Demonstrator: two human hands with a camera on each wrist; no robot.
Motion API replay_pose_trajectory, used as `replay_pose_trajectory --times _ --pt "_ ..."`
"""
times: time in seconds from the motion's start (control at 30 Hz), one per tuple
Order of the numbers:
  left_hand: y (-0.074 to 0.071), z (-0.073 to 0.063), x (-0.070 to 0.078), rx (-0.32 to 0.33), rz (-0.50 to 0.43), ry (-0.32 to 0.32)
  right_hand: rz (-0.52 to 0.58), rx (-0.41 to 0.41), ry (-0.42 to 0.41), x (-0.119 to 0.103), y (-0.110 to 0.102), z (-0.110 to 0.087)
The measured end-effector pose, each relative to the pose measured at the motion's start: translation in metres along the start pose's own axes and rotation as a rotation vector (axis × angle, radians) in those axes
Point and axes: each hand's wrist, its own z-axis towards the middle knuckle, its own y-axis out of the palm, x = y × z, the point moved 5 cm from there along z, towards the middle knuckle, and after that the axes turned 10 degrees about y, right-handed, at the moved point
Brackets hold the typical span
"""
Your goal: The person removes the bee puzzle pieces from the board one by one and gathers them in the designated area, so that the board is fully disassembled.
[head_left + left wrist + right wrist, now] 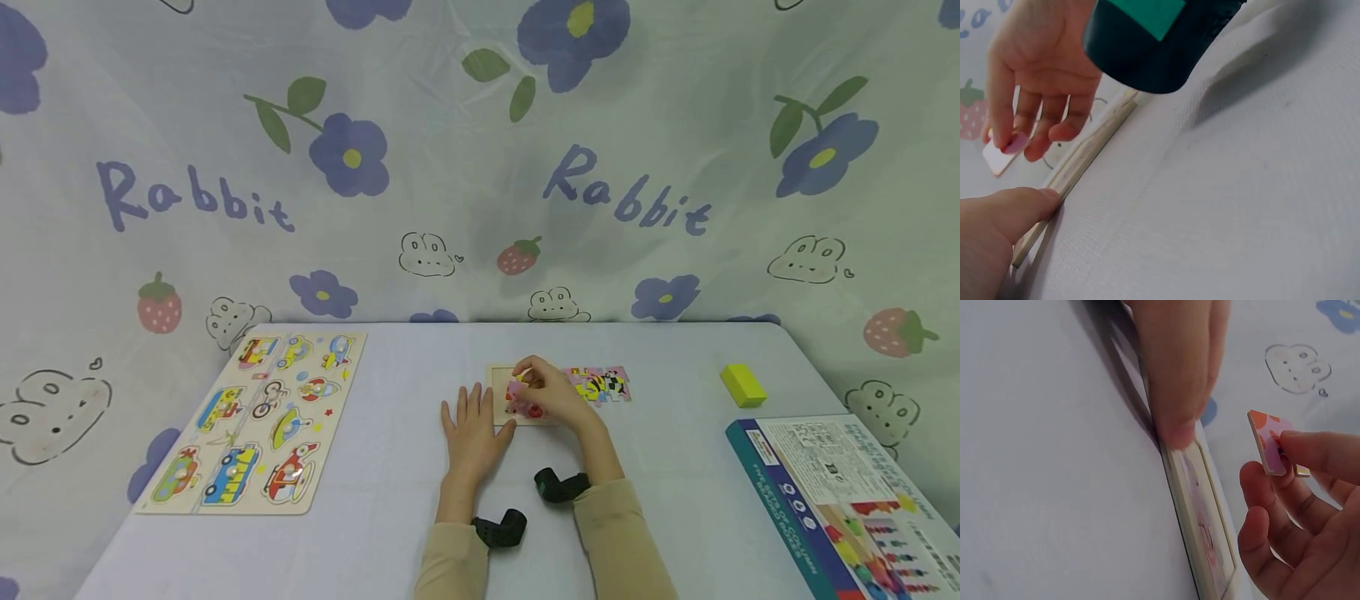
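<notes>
A small wooden jigsaw tray (pixel 498 377) lies on the table, with a few pink pieces (pixel 531 411) inside. My right hand (pixel 555 393) is above it and pinches a pink and orange jigsaw piece (pixel 1269 444) between thumb and fingers. The piece is tilted and held clear of the tray. My left hand (pixel 472 437) lies with its fingers stretched out at the tray's left side. Its thumb (pixel 1038 203) presses on the tray's near edge. To the right of the tray sit several joined pieces (pixel 603 384) with a bee and a black-and-white figure, partly behind my right hand.
A vehicle peg puzzle board (pixel 255 425) lies at the left of the table. On the right are a yellow block (pixel 743 385) and, nearer, a large printed box (pixel 840 500). A patterned cloth (pixel 450 167) hangs behind the table. Both wrists carry black cameras (pixel 501 529).
</notes>
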Motion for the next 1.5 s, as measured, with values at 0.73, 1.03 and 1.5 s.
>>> replay_pose_trajectory --times 0.73,1.03,1.5 --pt "0.000 0.000 -0.001 -0.016 -0.011 -0.011 0.076 0.084 0.118 0.033 -0.049 -0.008" --pt "-0.001 0.000 -0.001 -0.018 -0.007 -0.008 0.030 0.115 0.166 0.039 -0.064 -0.017" --pt "0.001 0.000 -0.001 -0.015 -0.008 -0.006 -0.091 0.093 0.224 0.051 -0.074 -0.022"
